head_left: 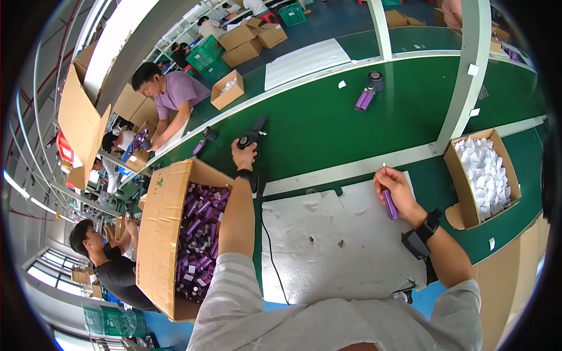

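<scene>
My left hand [244, 155] reaches out over the green surface, its fingers closed round a black device [248, 139] with a round head and a dark arm sticking out of it. Nearer to me, over the grey mat [345, 251], my right hand [396, 188] is closed on a slim purple cylinder [389, 206]. A small white tip shows above those fingers; whether it belongs to the cylinder I cannot tell. Left of my left forearm, a cardboard box [161, 228] holds many purple cylinders [202, 228]. Another black and purple device [205, 139] lies just beyond that box.
A carton [512, 175] of white paper pieces stands at the right. On the green belt [316, 134] lies a further black and purple device [366, 98]. A white post [468, 82] rises at the right. Two people work on the left. A black cable [270, 245] crosses the mat.
</scene>
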Motion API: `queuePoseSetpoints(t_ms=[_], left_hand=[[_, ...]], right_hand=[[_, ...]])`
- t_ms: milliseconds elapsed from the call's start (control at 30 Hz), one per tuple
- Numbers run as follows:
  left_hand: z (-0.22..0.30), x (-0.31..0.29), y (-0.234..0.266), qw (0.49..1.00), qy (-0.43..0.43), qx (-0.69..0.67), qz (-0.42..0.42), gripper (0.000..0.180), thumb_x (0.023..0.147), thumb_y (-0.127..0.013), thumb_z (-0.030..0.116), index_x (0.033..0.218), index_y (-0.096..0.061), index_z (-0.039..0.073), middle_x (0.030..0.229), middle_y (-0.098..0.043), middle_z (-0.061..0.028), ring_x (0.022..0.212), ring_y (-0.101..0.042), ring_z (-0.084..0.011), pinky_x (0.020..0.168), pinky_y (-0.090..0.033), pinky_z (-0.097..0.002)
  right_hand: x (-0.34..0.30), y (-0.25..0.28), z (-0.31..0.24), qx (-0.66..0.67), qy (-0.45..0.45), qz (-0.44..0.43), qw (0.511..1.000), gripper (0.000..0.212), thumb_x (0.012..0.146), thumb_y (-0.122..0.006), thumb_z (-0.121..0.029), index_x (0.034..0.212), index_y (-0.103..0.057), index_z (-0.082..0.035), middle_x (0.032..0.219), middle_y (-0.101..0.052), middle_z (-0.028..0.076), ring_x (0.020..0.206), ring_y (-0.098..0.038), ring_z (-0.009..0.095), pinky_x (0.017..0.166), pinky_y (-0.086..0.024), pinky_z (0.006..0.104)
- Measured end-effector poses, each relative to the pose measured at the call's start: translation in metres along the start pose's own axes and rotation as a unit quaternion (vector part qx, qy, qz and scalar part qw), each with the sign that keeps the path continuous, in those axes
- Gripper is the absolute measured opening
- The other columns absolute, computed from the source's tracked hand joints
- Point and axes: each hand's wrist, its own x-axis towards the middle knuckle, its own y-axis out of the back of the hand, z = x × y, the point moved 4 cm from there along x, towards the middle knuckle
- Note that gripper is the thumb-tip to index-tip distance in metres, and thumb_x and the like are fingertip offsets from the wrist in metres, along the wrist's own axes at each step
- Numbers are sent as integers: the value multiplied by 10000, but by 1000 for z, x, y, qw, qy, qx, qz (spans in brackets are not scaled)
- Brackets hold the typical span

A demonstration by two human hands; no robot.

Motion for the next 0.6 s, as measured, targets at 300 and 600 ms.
queuePoseSetpoints(t_ms=[300,600], left_hand=[[73,-207,-30,797,-177,-159,-555,702,668,-615,-72,1315,-446,146,1156,-574,-83,773,-618,-164,670,-474,-266],[48,-279,-51,878,-216,-123,-408,479,763,-613,-91,1196,-528,98,1166,-566,-63,837,-596,-123,793,-486,-275]], right_hand=[[-4,6,-19,57,-118,-195,972,221,934,-568,-232,1077,-525,-67,812,-634,73,563,-519,97,475,-398,241],[-26,-36,-19,-163,14,-109,980,293,821,-698,-75,1013,-479,-54,846,-632,58,744,-564,73,658,-452,235]])
